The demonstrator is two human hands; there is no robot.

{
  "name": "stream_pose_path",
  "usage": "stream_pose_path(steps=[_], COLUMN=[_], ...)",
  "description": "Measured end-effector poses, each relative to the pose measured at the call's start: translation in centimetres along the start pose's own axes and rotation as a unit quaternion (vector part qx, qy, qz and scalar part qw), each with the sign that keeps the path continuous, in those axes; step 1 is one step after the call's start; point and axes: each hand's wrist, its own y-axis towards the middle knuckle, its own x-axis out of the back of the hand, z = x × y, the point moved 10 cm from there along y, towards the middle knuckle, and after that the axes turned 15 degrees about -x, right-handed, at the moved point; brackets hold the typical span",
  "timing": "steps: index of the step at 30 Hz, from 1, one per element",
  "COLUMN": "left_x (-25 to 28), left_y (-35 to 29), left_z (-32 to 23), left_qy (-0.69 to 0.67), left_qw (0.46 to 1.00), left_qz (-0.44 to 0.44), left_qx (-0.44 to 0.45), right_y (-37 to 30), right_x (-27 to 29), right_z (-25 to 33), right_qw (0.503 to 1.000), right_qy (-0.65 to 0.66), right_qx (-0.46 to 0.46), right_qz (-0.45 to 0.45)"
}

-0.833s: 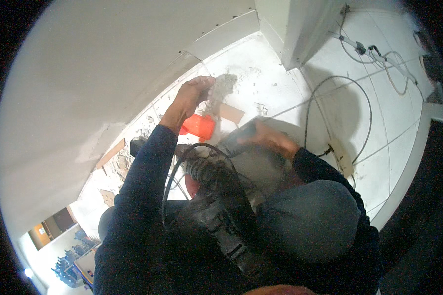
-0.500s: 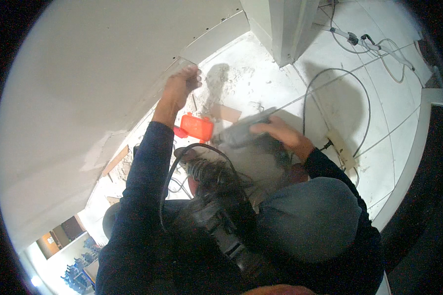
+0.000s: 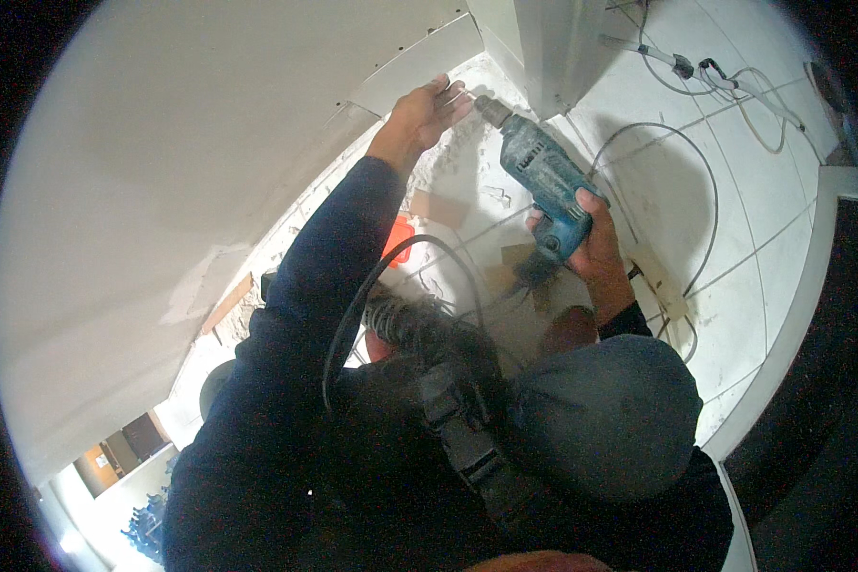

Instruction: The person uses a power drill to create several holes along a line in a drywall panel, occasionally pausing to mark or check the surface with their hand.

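Note:
A dusty teal power drill (image 3: pixel 548 167) is gripped in my right hand (image 3: pixel 596 238), with its chuck angled up and left toward the foot of the wall. My left hand (image 3: pixel 424 112) reaches to the white skirting board (image 3: pixel 419 62). Its fingers are apart and lie close to the drill's tip; whether they touch the bit I cannot tell. Below my left forearm an orange plastic case (image 3: pixel 398 240) shows in part, the rest hidden by my sleeve. A brown flat piece (image 3: pixel 437 208) lies on the dusty floor near it.
A white door frame post (image 3: pixel 553 57) stands just beyond the drill. A black cable (image 3: pixel 710 181) loops over the tiles at right, beside a pale power strip (image 3: pixel 663 286). Thin pipes and cords (image 3: pixel 734 84) lie at the far right. Rubble and dust (image 3: pixel 448 153) cover the floor along the wall.
My right hand has raised and turned the drill up toward the wall corner. My left hand has moved right and farther along the skirting, and its forearm now covers much of the orange case.

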Motion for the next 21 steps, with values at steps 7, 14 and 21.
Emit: stream_pose_path(steps=[7,14,21], left_x=[-3.1,-3.3,-3.1], left_y=[-0.8,-0.5,-0.1], left_z=[1.8,2.3,2.3], left_qy=[-0.006,-0.002,0.032], left_qw=[0.999,0.999,0.999], left_qz=[0.042,0.046,-0.006], left_qx=[0.013,0.002,0.008], right_y=[-0.5,-0.4,-0.7], right_x=[1.2,1.1,-0.1], right_z=[-0.4,-0.8,-0.5], right_qw=[1.0,0.999,0.997], right_qy=[0.013,0.033,0.04], right_qx=[0.012,0.022,0.046], right_qz=[-0.024,-0.015,-0.044])
